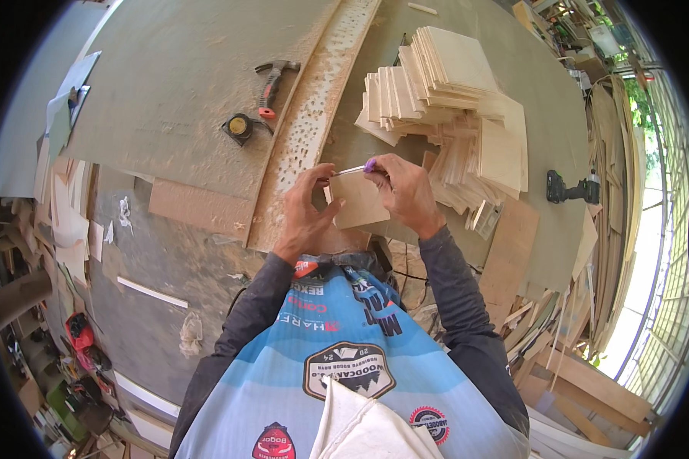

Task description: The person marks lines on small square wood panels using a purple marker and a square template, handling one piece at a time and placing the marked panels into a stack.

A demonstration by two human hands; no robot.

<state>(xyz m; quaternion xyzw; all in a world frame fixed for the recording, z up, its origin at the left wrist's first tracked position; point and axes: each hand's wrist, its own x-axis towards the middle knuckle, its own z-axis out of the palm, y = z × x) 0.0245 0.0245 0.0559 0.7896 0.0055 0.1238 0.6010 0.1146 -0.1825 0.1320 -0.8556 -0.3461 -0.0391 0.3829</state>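
My right hand (403, 191) is closed in a pinch on the purple end of a thin, light-coloured rod (351, 170); its exact kind I cannot make out. The rod points left, along the far edge of a small pale wooden panel (364, 203). My left hand (311, 206) curls round the panel's left side, its thumb against that edge and its index finger at the far left corner, by the rod's tip. Its other fingers are partly hidden.
A stack of thin wooden panels (455, 65) leans beyond my right hand. A claw hammer (269, 88) and a tape measure (239, 128) lie far left, beside a long dusty board (314, 96). A cordless power tool (573, 187) rests at the right.
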